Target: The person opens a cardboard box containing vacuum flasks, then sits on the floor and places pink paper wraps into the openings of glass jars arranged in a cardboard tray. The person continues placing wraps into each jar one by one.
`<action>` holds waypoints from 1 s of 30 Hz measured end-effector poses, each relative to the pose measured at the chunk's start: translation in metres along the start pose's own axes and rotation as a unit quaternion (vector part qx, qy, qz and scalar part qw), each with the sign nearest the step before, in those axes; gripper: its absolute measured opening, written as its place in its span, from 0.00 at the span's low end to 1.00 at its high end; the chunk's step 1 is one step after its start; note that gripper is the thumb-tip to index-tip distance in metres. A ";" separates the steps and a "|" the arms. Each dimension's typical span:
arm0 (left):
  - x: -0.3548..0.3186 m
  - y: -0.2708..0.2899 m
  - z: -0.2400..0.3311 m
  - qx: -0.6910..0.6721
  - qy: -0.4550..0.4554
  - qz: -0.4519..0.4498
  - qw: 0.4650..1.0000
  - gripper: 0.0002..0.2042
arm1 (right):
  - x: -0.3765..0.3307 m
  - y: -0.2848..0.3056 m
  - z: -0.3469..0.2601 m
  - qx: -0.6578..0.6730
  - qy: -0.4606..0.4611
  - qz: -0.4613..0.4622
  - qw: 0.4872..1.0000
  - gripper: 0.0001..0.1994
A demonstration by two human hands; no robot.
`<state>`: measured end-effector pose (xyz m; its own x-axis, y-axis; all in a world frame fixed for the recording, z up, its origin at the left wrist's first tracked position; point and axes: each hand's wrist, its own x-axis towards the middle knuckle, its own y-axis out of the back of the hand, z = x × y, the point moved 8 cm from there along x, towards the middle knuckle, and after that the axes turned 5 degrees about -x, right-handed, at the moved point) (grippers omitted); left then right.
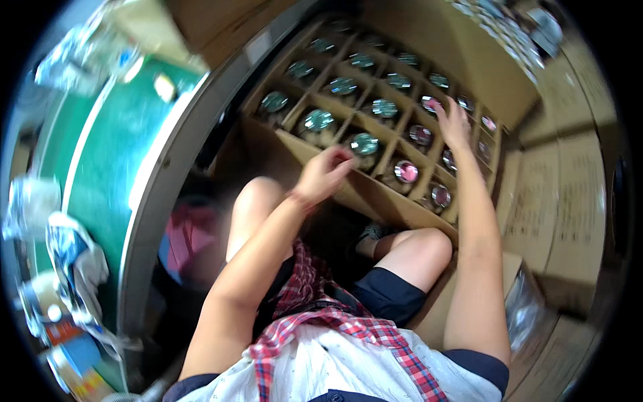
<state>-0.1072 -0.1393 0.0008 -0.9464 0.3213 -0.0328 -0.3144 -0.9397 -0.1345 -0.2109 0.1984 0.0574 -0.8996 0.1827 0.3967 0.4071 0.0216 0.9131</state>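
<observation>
A big open cardboard carton (289,145) stands before me, split by cardboard dividers into square cells. Round, shiny glass tops show in the cells. Those on the left are green, such as the green glass piece (365,143), and those on the right pink or purplish. Just over the carton's near edge, beside that green piece, my left hand (323,175) is closed, its fingertips drawn together; what they hold, if anything, is hidden. Farther right, my right hand (455,127) reaches over the cells with fingers apart, right beside a pink glass piece (431,103). Contact there is unclear.
A green-topped table (100,161) with a metal edge runs along my left, holding plastic bags and cloth. Closed cardboard boxes (552,201) are stacked at right. The carton's raised flap (462,47) stands at its far side. My bare knees are close to its near wall.
</observation>
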 end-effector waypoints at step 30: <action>-0.171 0.026 -0.289 0.342 0.498 -0.347 0.718 0.15 | -0.191 0.034 -0.089 -0.003 0.284 -0.161 0.945 0.33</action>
<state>0.0677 -0.1853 -0.2837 -0.1308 0.3434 -0.9300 -0.9693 -0.2415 0.0472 -0.0397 0.0772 0.0206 -0.9172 -0.3896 0.0834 0.0988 -0.0195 0.9949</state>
